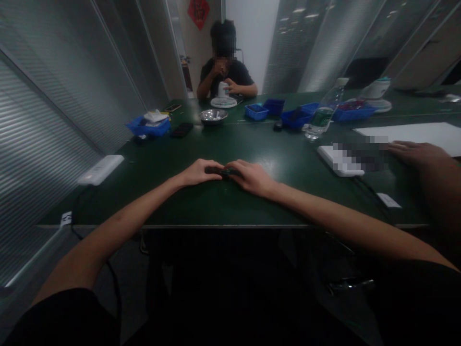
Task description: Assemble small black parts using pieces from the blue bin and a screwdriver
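Observation:
My left hand (199, 172) and my right hand (251, 177) meet over the middle of the green table. Between them is a small dark, narrow object (213, 170), low over the tabletop or resting on it; I cannot tell which. The fingers and thumb of my left hand close on its left end. Curled fingers of my right hand cover its right end, so its full shape and kind are hidden.
Across the green table (187, 206) a person handles a white fan (224, 98). A metal bowl (213, 117), blue bins (256, 111) and a water bottle (324, 113) stand further back. White power strips (101, 170) flank me. A co-worker's hand (418, 151) rests at right.

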{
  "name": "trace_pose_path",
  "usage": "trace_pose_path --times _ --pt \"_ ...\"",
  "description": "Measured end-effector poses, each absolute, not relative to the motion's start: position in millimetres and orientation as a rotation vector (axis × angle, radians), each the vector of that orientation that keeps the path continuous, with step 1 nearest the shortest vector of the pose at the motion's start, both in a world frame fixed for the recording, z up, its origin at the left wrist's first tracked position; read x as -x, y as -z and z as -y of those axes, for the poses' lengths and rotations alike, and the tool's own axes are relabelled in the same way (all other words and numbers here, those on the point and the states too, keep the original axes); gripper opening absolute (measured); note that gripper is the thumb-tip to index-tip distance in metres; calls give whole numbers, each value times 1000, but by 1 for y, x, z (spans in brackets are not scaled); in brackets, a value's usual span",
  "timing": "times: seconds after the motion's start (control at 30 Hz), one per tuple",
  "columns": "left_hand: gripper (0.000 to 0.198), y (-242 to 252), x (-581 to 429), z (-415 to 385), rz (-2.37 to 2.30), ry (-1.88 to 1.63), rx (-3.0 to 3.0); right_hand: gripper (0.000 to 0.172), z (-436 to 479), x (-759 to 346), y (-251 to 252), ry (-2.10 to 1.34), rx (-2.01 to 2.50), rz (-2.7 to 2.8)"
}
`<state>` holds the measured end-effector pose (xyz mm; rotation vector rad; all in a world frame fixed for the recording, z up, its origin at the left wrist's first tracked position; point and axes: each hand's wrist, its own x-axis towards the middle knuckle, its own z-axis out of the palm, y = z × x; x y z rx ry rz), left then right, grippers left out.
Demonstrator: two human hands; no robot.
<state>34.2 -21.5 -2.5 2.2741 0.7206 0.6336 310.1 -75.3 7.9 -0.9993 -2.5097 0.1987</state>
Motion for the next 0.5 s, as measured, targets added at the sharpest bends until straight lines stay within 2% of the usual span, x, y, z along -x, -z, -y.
trace_pose_path --times 0.23,0.5 --pt "42 0 -34 24 -737 -635 -2279 36 73 -314 -6 -131 1053 2534" --pt "30 -2 -33 22 -643 -614 -2372 38 73 -318 -7 -113 1061 2548"
